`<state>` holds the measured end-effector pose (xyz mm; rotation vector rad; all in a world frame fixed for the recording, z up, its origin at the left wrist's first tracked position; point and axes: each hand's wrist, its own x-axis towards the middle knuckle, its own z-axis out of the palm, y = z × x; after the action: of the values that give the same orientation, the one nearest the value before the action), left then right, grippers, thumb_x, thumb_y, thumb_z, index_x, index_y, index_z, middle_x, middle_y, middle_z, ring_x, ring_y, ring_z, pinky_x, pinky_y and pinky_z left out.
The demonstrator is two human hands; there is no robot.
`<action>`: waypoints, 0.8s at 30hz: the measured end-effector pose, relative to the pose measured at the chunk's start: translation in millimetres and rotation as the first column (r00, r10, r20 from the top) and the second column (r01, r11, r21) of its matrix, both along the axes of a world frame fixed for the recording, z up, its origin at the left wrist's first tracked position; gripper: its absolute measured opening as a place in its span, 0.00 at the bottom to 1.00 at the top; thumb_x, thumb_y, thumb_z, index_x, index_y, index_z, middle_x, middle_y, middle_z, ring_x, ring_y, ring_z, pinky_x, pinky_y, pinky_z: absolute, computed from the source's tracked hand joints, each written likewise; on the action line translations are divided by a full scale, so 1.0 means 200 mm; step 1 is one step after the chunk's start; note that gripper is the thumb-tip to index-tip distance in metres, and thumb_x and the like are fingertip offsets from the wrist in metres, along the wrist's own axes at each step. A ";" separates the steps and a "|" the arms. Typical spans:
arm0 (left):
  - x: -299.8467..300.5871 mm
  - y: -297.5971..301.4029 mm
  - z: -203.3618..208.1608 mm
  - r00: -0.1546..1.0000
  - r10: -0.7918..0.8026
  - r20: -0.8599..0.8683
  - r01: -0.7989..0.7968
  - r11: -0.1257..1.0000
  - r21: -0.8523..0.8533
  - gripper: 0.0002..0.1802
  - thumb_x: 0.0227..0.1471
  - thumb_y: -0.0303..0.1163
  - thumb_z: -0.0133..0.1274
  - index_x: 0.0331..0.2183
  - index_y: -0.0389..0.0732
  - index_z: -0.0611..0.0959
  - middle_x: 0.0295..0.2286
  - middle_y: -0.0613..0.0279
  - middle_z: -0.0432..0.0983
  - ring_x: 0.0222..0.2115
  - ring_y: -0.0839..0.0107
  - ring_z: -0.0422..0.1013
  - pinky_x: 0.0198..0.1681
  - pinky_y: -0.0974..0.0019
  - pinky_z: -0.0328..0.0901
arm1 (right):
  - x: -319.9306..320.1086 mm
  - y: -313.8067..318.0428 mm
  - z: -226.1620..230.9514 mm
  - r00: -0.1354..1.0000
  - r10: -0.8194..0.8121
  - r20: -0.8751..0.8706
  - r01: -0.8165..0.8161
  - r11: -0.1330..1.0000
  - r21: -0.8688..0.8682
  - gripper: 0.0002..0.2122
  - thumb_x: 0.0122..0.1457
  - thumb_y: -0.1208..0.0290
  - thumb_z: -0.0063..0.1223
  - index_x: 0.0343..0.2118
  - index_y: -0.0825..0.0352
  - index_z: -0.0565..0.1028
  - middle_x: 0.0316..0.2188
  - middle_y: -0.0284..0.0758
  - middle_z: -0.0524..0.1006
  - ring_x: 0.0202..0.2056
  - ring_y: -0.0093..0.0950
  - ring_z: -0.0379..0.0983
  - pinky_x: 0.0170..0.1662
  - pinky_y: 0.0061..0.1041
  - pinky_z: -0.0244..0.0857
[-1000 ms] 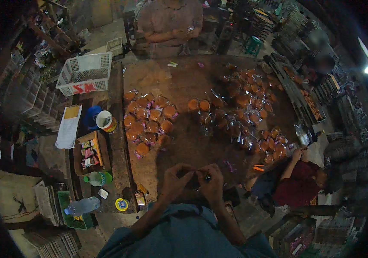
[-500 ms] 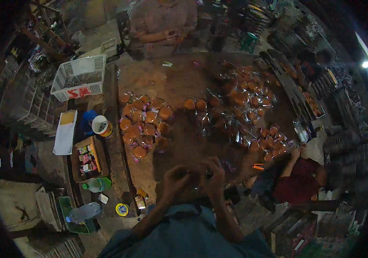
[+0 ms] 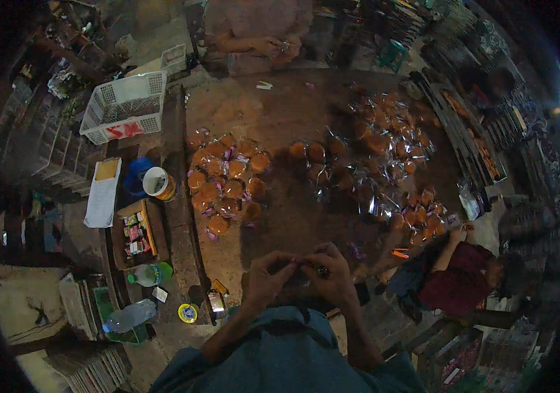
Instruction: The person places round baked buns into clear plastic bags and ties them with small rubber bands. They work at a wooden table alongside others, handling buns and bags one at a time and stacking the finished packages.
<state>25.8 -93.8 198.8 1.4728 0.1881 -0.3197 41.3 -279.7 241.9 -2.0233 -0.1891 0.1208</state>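
Note:
My left hand (image 3: 270, 278) and my right hand (image 3: 329, 272) meet over the near edge of the brown table (image 3: 273, 226). Thumbs and fingertips are pinched together, almost touching; whatever sits between them is too small and dark to make out. A ring-like dark spot shows on the right hand. Beyond my left hand lies a group of round, orange-brown buns (image 3: 234, 188) in clear wrappers with pinkish ties. Farther right is a larger heap of wrapped buns (image 3: 388, 134), its clear plastic ends loose and shiny. A smaller cluster of buns (image 3: 422, 216) lies nearer, to the right.
Along the left stand a white plastic crate (image 3: 125, 108), a white bucket (image 3: 159, 183), a box of small packets (image 3: 137, 234), a green bottle (image 3: 151, 274) and a clear bottle (image 3: 129, 316). A person in dark red (image 3: 456, 278) sits at the right; another person (image 3: 257, 33) is across the table.
My hands have come closer together, fingertips now meeting in front of me. The whole view has shifted slightly. The person across the table has raised their hands a little.

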 end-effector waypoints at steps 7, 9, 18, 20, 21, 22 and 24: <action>-0.04 0.05 0.03 0.984 -0.053 0.169 0.058 0.998 -0.020 0.10 0.56 0.23 0.62 0.42 0.36 0.87 0.39 0.59 0.84 0.41 0.72 0.79 0.46 0.69 0.72 | -0.02 -0.07 0.02 0.991 0.135 -0.012 -0.134 0.991 0.026 0.12 0.54 0.78 0.67 0.42 0.66 0.83 0.39 0.35 0.76 0.39 0.28 0.77 0.39 0.25 0.71; -0.06 0.05 0.05 0.983 -0.051 0.178 0.052 0.999 -0.005 0.10 0.56 0.23 0.62 0.42 0.36 0.87 0.38 0.59 0.84 0.40 0.73 0.79 0.46 0.69 0.72 | -0.03 -0.09 0.03 0.989 0.149 0.015 -0.149 0.988 0.042 0.11 0.54 0.78 0.67 0.40 0.66 0.83 0.39 0.35 0.76 0.39 0.28 0.77 0.39 0.24 0.71; -0.13 0.04 0.09 0.908 0.070 0.414 -0.155 0.972 0.175 0.11 0.52 0.22 0.64 0.39 0.36 0.86 0.36 0.56 0.83 0.39 0.66 0.80 0.41 0.65 0.73 | -0.11 -0.03 -0.08 0.927 -0.194 0.322 0.075 0.934 0.349 0.18 0.57 0.76 0.63 0.50 0.67 0.77 0.38 0.39 0.77 0.41 0.30 0.76 0.40 0.26 0.72; -0.14 0.03 0.09 0.840 0.053 0.540 -0.200 0.956 0.216 0.10 0.51 0.22 0.63 0.39 0.36 0.86 0.36 0.55 0.83 0.38 0.64 0.80 0.41 0.63 0.73 | -0.17 -0.10 -0.16 0.969 -0.229 0.095 0.160 0.870 0.467 0.17 0.59 0.72 0.61 0.50 0.69 0.75 0.39 0.40 0.77 0.42 0.31 0.76 0.39 0.28 0.73; -0.14 0.01 0.10 0.822 0.053 0.566 -0.198 0.960 0.199 0.10 0.52 0.23 0.63 0.39 0.36 0.85 0.36 0.55 0.83 0.39 0.64 0.80 0.41 0.63 0.73 | -0.22 -0.13 -0.21 0.965 -0.258 0.038 0.231 0.914 0.335 0.15 0.60 0.71 0.60 0.49 0.69 0.74 0.39 0.40 0.78 0.41 0.30 0.76 0.38 0.28 0.73; -0.14 0.00 0.10 0.814 0.048 0.579 -0.187 0.965 0.183 0.10 0.53 0.23 0.62 0.39 0.36 0.85 0.36 0.55 0.82 0.39 0.63 0.80 0.41 0.63 0.73 | -0.26 -0.10 -0.29 0.936 -0.322 0.142 0.345 0.919 -0.192 0.13 0.63 0.68 0.58 0.46 0.69 0.75 0.36 0.39 0.78 0.39 0.30 0.76 0.36 0.28 0.73; -0.15 -0.04 0.12 0.811 -0.012 0.584 -0.210 0.927 0.311 0.13 0.49 0.25 0.65 0.39 0.39 0.85 0.35 0.54 0.82 0.37 0.60 0.80 0.40 0.61 0.74 | -0.30 -0.06 -0.43 0.892 -0.326 0.313 0.452 0.630 -0.632 0.10 0.67 0.65 0.53 0.42 0.68 0.75 0.32 0.37 0.77 0.33 0.27 0.76 0.32 0.27 0.73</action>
<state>-4.6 -101.5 222.6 1.8547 -0.1812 0.2813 -19.0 -291.7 156.1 -2.7878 0.2461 -0.3149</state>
